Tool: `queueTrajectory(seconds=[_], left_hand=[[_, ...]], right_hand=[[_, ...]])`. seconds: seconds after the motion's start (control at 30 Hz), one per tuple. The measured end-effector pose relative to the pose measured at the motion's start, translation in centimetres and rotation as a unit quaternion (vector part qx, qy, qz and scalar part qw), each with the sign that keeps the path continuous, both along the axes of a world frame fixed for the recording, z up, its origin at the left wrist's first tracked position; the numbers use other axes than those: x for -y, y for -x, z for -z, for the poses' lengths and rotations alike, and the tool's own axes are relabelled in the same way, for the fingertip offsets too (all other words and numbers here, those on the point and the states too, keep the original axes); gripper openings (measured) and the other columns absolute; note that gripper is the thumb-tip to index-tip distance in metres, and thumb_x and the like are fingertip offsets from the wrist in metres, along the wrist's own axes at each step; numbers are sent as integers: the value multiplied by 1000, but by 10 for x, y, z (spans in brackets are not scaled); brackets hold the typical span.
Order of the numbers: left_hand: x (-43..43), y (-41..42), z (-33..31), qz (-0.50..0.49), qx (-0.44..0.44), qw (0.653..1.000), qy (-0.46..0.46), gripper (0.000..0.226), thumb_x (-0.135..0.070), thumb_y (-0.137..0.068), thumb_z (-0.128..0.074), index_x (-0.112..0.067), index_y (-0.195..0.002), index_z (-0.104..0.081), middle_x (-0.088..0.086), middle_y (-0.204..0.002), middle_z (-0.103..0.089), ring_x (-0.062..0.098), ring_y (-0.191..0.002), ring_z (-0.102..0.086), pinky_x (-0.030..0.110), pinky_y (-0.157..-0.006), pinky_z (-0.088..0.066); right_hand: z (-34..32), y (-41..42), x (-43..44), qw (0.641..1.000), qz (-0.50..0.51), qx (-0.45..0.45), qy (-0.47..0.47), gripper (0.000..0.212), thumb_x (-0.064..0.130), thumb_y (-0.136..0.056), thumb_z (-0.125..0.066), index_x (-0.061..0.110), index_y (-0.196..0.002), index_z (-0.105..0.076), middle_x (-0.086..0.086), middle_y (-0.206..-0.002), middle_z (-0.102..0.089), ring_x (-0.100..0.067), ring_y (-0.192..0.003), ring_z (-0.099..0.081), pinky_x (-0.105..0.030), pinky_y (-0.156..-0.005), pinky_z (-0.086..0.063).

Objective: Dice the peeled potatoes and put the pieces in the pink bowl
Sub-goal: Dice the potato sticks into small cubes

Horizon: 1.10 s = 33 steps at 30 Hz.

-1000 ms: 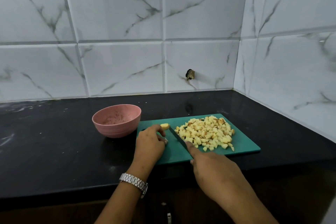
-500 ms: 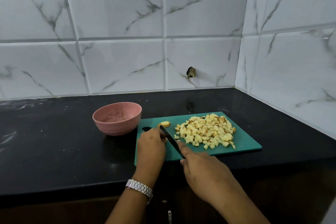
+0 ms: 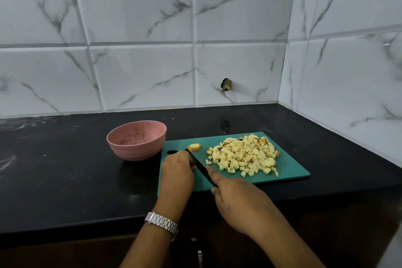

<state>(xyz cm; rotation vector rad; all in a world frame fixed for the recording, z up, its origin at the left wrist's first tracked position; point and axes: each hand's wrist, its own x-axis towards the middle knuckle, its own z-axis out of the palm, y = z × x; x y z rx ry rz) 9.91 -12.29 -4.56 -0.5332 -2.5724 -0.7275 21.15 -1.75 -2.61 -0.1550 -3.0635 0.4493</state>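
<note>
The black countertop (image 3: 65,169) runs under both your wrists. The green cutting board (image 3: 291,169) lies on it beneath your fingers, its long axis left to right, with the handle hole at the far left corner just beyond your left knuckles. The pink bowl (image 3: 134,152) stands upright on the counter, beyond and left of your left fingers and just off the board's left end. It holds only smears.

The pile of diced potato (image 3: 243,155) spreads over the right half of the board, beyond and right of your right fingertips. Its nearest cubes lie just beside your index finger.

Your right hand (image 3: 241,202) comes in from the near right, palm down. It grips the knife (image 3: 201,167) with the index finger stretched along the back of the blade and the other fingers wrapped under. The knife's long axis is diagonal. The handle is hidden in your grip near the board's front edge, and the dark blade points away from you and to the left.

Your left hand (image 3: 177,172) rests knuckles up on the board's left part. Its fingers are curled down against the left side of the blade. What they pinch underneath, if anything, you cannot tell from here.

One uncut potato piece (image 3: 193,147) sits just past the knife tip and your left fingertips, its long axis lying left to right. A metal wristwatch (image 3: 162,222) bands your left wrist.
</note>
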Motion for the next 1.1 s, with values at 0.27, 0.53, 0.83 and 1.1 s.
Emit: queueTrajectory(seconds=[0.27, 0.53, 0.83, 1.1], left_hand=[[-1, -3, 5, -17, -14, 999, -30, 16, -14, -96, -50, -12, -103, -64, 1, -107, -63, 15, -100, -54, 19, -78, -33], [-10, 6, -3, -9, -6, 1000, 8, 13, -16, -93, -52, -15, -99, -63, 0, -105, -64, 16, -101, -55, 25, -83, -40], [-27, 9, -6, -21, -13, 998, 53, 17, -20, -93, -52, -19, -104, -65, 0, -104, -65, 17, -96, -60, 25, -74, -43], [-32, 18, -14, -27, 30, 997, 69, 18, -21, -92, -50, -18, -103, -64, 2, -104, -64, 19, -93, -60, 28, -71, -46]], right_hand=[[1, 4, 2, 999, 8, 21, -31, 62, 22, -105, -37, 37, -156, -7, -7, -119, -57, -22, -102, -57, -38, -82, -49], [0, -17, -11, 998, 44, 10, -47, 62, 24, -106, -36, 37, -157, -3, 0, -104, -52, -15, -84, -50, -32, -68, -42], [-5, -21, -2, 994, 56, 70, -68, 72, 15, -103, -41, 32, -157, 5, -3, -101, -53, -18, -86, -54, -33, -68, -43], [-18, -34, 8, 988, 50, 120, -84, 81, 7, -99, -46, 28, -157, 6, -10, -126, -55, -24, -107, -58, -35, -73, -43]])
